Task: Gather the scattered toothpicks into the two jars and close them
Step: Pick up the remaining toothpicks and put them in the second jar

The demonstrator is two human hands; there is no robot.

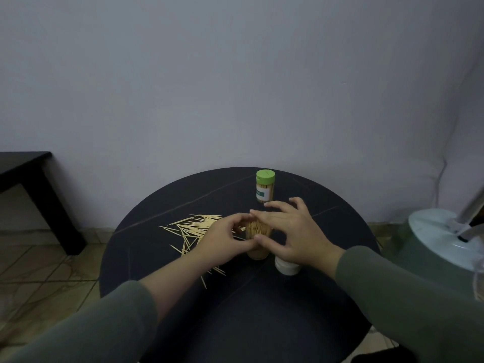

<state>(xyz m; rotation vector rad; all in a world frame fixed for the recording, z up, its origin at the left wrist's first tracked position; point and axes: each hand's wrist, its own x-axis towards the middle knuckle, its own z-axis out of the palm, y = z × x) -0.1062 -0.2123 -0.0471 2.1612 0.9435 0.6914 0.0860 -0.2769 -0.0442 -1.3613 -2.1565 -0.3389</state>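
An open jar (258, 231) packed with toothpicks stands upright near the middle of the round dark table (183, 297). My left hand (222, 239) grips its left side, fingers curled round it. Over the jar's right side my right hand (290, 231) hovers with spread fingers, the thumb touching the jar near its rim. A pile of loose toothpicks (193, 226) lies on the table left of the jar, partly hidden by my left hand. A second jar (265, 186) with a green lid on it stands behind. A white lid (286, 268) lies under my right wrist.
A black low table (39, 184) stands at the left by the wall. A green and white stool-like object (440, 247) sits close to the round table's right edge. The floor is tiled.
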